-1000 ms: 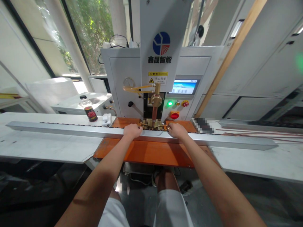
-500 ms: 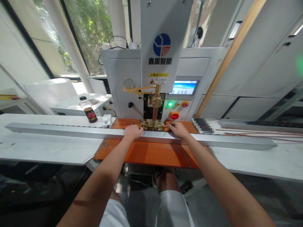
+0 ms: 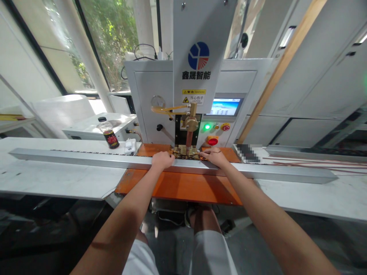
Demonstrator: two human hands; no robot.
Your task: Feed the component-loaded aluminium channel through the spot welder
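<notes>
My left hand [image 3: 163,160] is closed at the left side of a brass fixture [image 3: 183,150], its wrist over a long silver metal bar [image 3: 94,160]. My right hand [image 3: 214,156] pinches with thumb and fingers at the fixture's right side, near its small brass parts. What either hand grips is too small or hidden to make out. Between the two hands, a copper electrode rod [image 3: 189,139] comes down onto the fixture from a brass head [image 3: 191,123].
Behind stands a grey machine [image 3: 150,84] with a lit screen [image 3: 225,107], a green light [image 3: 207,126] and a red rotary switch [image 3: 212,141]. A drink bottle [image 3: 110,135] and white object [image 3: 130,146] stand left. Copper-coloured rods [image 3: 309,165] lie right. An orange board [image 3: 195,187] fronts the machine.
The whole view has shifted slightly. My right hand's fingers have moved a little left toward the fixture and stretched out more. My left hand keeps its place by the fixture.
</notes>
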